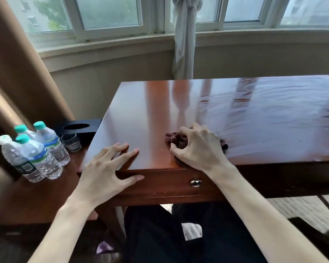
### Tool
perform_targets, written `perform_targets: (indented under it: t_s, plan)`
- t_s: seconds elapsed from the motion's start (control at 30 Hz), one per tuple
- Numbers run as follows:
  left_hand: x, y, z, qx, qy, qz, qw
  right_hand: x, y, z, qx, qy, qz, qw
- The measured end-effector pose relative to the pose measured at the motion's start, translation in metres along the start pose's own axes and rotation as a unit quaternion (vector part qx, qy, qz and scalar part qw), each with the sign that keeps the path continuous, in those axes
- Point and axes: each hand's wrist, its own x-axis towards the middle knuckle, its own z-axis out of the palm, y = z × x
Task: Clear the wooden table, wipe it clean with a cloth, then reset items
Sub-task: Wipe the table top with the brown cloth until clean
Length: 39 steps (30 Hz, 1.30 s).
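Daylight from the windows (110, 14) glares across the table (254, 114); edges warp.

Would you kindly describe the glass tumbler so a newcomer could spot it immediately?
Left of the wooden table sits a lower surface with four water bottles. The glass tumbler stands between them and a black tissue box: short, clear, capless.

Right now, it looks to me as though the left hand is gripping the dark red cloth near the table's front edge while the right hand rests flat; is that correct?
Not quite: the hands are swapped. In the head view, the right hand grips the dark red cloth near the table's front edge, while the left hand rests flat.
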Motion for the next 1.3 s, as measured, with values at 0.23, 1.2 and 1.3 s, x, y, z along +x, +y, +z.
perform_targets:
  t_s: [0.23, 1.2, 1.3]
  plan:
    - [0.000, 0.004, -0.001, 0.016, -0.003, -0.006, 1.000, -0.010, -0.038, 0.008, 0.030, 0.015, -0.075, 0.997]
    - [0.056, 0.042, -0.004, -0.157, -0.034, -0.103, 0.982, 0.033, 0.025, 0.009, -0.041, -0.016, -0.027, 0.999]
    - [0.104, 0.061, 0.019, -0.127, -0.009, -0.112, 0.986, 0.027, 0.031, 0.001, 0.011, -0.040, -0.007, 0.999]
